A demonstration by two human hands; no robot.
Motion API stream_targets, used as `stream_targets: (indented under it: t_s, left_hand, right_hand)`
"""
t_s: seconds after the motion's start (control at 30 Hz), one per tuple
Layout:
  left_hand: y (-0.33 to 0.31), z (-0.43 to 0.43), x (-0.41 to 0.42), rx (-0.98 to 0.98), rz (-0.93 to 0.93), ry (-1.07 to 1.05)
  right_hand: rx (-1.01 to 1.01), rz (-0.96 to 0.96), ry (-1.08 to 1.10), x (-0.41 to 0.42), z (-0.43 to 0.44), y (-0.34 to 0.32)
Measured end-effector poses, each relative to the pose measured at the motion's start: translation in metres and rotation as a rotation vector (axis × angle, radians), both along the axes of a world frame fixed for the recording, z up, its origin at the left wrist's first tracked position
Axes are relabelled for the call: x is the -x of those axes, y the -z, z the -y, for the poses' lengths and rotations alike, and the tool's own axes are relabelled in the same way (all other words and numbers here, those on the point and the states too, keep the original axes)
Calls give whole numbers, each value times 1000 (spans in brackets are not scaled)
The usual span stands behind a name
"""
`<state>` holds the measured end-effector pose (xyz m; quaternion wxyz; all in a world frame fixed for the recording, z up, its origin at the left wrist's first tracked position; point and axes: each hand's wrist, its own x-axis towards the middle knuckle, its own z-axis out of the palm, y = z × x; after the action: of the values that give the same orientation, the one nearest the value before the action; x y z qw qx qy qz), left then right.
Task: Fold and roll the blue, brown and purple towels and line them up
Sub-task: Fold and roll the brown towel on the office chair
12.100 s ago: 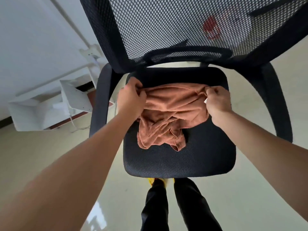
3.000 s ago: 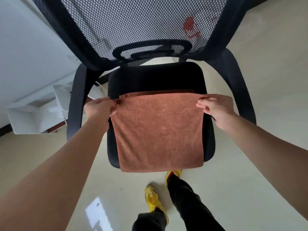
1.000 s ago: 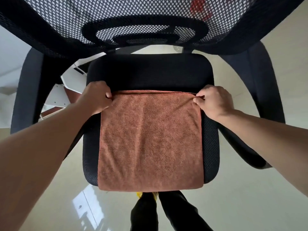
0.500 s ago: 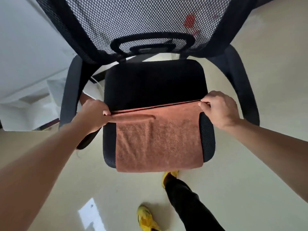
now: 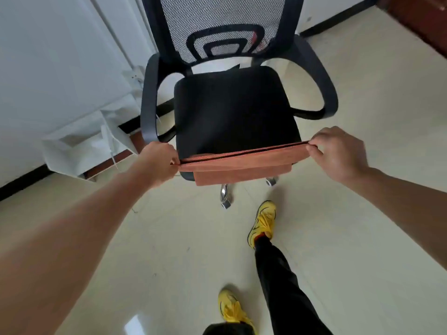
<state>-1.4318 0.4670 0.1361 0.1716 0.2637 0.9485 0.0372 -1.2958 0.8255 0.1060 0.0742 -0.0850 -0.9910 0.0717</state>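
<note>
The brown towel (image 5: 239,165) is folded and stretched taut between my hands at the front edge of a black office chair seat (image 5: 232,110). My left hand (image 5: 159,160) pinches its left corners, and my right hand (image 5: 336,151) pinches its right corners. The doubled top edge runs in a straight line between my hands, and the rest hangs down over the seat's front. No blue or purple towel is in view.
The chair has a mesh back (image 5: 222,22) and curved black armrests (image 5: 148,102). White open boxes (image 5: 87,146) stand by the wall on the left. My legs and yellow shoes (image 5: 262,223) are on the pale tiled floor below the chair.
I have stepped back, and both hands have drawn the folded towel toward the seat's front edge; most of the seat is now bare and less towel shows.
</note>
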Motion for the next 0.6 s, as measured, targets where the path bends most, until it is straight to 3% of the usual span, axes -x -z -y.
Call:
stream_targets:
  t_s: [0.27, 0.6]
  left_hand:
    - [-49, 28, -71, -52, -20, 12]
    - [-43, 35, -69, -65, -28, 12]
  right_hand:
    - [18, 29, 52, -89, 30, -44]
    - [45, 22, 42, -84, 32, -43]
